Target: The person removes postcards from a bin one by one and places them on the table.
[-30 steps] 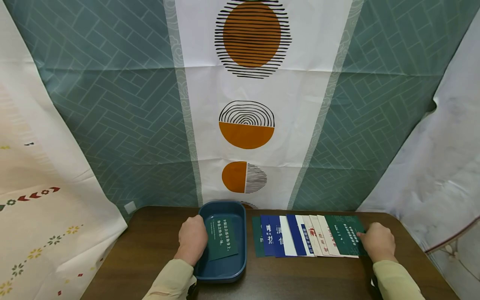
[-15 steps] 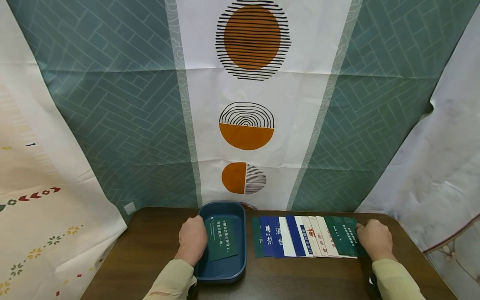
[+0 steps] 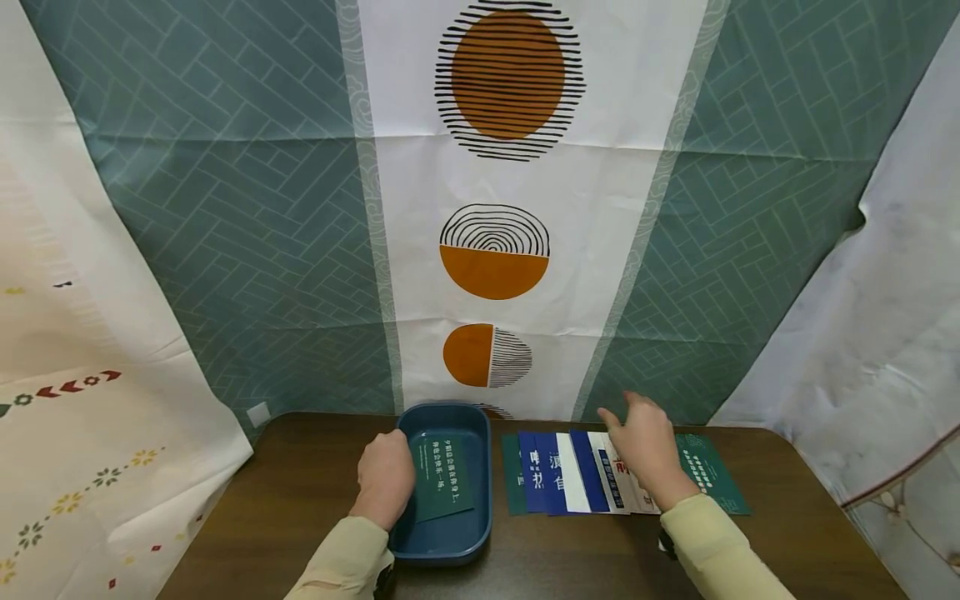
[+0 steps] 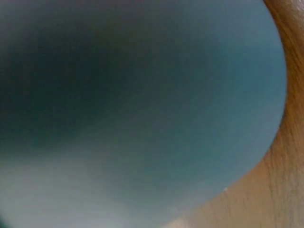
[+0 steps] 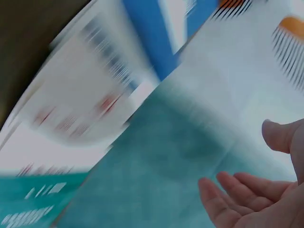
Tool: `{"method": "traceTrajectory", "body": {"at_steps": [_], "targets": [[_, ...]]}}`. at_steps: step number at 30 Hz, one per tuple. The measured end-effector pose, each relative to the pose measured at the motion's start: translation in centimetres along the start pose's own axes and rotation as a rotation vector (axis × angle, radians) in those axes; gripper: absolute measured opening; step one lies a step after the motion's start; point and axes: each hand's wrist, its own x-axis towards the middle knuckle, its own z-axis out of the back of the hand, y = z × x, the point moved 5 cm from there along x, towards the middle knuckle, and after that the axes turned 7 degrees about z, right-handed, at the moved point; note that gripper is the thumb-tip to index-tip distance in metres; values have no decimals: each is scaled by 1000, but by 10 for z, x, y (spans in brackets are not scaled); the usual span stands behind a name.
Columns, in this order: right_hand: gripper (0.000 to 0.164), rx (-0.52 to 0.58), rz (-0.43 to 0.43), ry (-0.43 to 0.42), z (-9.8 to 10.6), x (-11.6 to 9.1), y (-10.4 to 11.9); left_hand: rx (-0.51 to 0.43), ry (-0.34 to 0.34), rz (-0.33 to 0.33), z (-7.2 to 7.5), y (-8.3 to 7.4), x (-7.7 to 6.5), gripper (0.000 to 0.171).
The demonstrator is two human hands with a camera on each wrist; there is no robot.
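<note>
My left hand [image 3: 386,477] grips the left rim of a blue tray [image 3: 486,500], its fingers hidden from the head camera. Inside the tray lies a green card [image 3: 444,477] with white writing. In the left wrist view the blurred tray wall [image 4: 213,118] fills most of the picture. My right hand [image 3: 647,442] hovers over an overlapping row of printed cards, thumb and fingers spread, holding nothing. Blue cards [image 3: 534,471] and white ones make up the row's middle. At the right end a green card [image 3: 716,475] shows past my wrist. In the right wrist view the cards [image 5: 71,109] are blurred by motion.
All of this rests on a brown wooden table [image 3: 570,558]. Behind it hangs a green and white cloth [image 3: 495,183] with orange circles. Pale fabric [image 3: 90,333] hangs on the left, and white fabric [image 3: 885,333] on the right.
My right hand has left the right end of the card row and moved left and up, its fingers spreading. More of the rightmost green card shows. The left hand and tray have stayed put.
</note>
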Motion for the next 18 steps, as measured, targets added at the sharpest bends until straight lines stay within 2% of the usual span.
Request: {"method": "traceTrajectory", "body": {"at_steps": [2, 10, 18], "targets": [[62, 27, 3, 32, -9, 1, 23, 11, 2, 2, -1, -1, 0, 8], [63, 126, 111, 68, -34, 2, 99, 18, -27, -10, -2, -2, 0, 7], [68, 169, 167, 152, -61, -9, 155, 22, -42, -27, -1, 0, 0, 7]]}}
